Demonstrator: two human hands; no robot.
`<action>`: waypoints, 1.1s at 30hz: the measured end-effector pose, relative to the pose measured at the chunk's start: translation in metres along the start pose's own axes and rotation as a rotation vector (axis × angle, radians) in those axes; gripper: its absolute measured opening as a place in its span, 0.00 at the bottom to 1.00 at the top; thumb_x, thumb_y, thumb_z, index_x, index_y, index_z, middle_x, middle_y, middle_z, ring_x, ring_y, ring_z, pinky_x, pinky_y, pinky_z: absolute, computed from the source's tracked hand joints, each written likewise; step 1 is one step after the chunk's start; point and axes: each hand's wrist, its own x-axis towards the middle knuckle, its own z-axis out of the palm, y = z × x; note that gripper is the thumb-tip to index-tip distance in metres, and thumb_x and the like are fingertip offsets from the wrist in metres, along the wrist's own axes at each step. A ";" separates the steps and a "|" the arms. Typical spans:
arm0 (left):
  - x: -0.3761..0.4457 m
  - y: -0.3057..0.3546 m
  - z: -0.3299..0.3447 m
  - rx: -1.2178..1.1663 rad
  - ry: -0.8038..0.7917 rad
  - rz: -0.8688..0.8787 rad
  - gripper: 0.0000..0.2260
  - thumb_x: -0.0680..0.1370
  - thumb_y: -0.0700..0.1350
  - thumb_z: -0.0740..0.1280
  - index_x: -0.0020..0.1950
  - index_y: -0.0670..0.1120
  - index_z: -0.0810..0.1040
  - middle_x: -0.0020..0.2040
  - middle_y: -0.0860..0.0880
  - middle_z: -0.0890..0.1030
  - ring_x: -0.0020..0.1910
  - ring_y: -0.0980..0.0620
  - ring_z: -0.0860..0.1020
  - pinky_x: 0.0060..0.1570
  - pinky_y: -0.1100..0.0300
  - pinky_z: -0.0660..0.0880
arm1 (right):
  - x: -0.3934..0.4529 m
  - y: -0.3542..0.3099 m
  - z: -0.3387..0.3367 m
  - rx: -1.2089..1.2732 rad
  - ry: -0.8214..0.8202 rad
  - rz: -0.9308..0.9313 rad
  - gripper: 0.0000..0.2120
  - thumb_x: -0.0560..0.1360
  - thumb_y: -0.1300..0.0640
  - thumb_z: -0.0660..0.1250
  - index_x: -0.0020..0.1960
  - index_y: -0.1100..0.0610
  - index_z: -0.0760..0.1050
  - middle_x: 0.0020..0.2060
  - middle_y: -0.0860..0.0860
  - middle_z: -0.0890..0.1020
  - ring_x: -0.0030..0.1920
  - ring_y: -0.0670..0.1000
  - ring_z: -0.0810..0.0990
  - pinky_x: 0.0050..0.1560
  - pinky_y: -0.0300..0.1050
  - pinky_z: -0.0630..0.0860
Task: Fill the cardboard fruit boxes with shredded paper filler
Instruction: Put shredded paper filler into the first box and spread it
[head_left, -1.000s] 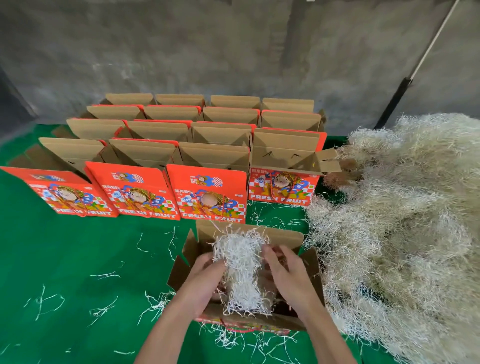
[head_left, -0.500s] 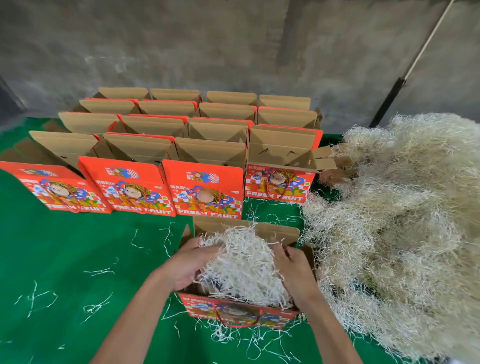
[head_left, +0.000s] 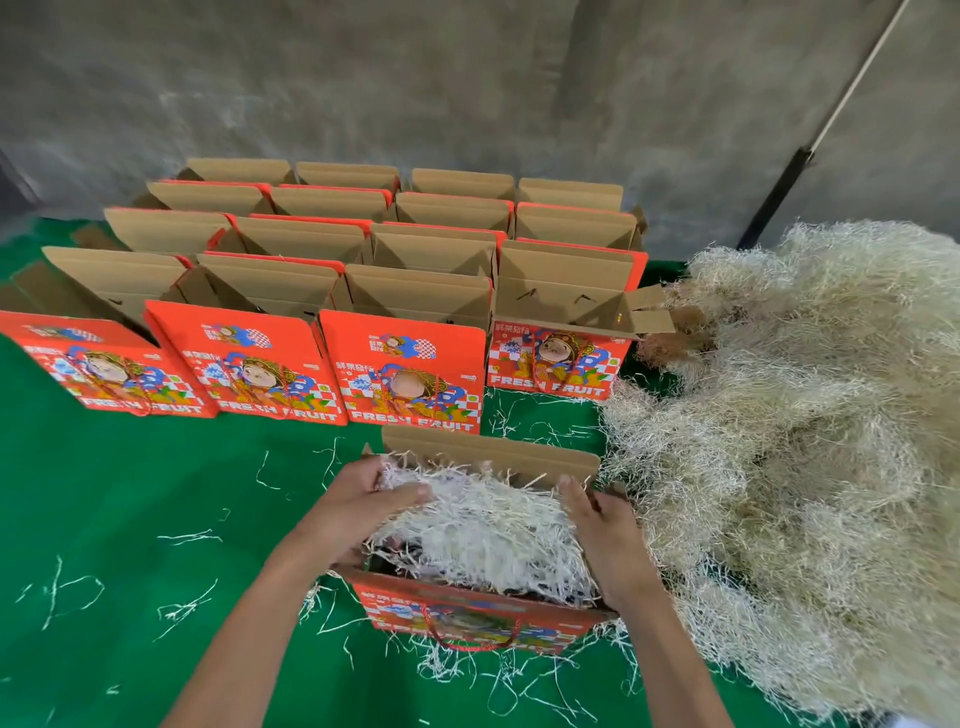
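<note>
From the head view, the left hand (head_left: 363, 506) and right hand (head_left: 605, 540) press into the shredded paper (head_left: 483, 525) inside the near box (head_left: 467, 613), fingers loosely curled over the strands, likely to spread them evenly. The big filler pile (head_left: 810, 441) lies just beside. The empty boxes (head_left: 410, 374) behind read "FRESH FRUIT".
</note>
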 end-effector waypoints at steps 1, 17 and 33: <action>0.001 -0.003 -0.006 0.027 0.036 0.003 0.44 0.66 0.66 0.74 0.76 0.47 0.67 0.74 0.44 0.70 0.71 0.43 0.71 0.69 0.46 0.69 | 0.000 0.002 -0.004 0.005 0.030 0.024 0.25 0.77 0.35 0.60 0.41 0.57 0.72 0.21 0.49 0.70 0.22 0.45 0.61 0.25 0.46 0.61; 0.002 0.011 -0.006 0.358 -0.129 0.093 0.09 0.75 0.49 0.76 0.53 0.57 0.80 0.52 0.56 0.81 0.51 0.60 0.80 0.61 0.51 0.76 | 0.000 -0.010 -0.030 -0.280 -0.199 -0.043 0.06 0.78 0.48 0.68 0.52 0.49 0.78 0.40 0.44 0.84 0.40 0.48 0.83 0.47 0.46 0.79; 0.073 0.006 0.086 1.007 -0.794 -0.158 0.15 0.82 0.46 0.63 0.67 0.44 0.76 0.66 0.43 0.77 0.60 0.43 0.78 0.59 0.51 0.79 | 0.080 0.018 0.067 -1.171 -0.778 -0.048 0.12 0.79 0.60 0.64 0.62 0.59 0.79 0.56 0.59 0.82 0.53 0.59 0.81 0.51 0.47 0.75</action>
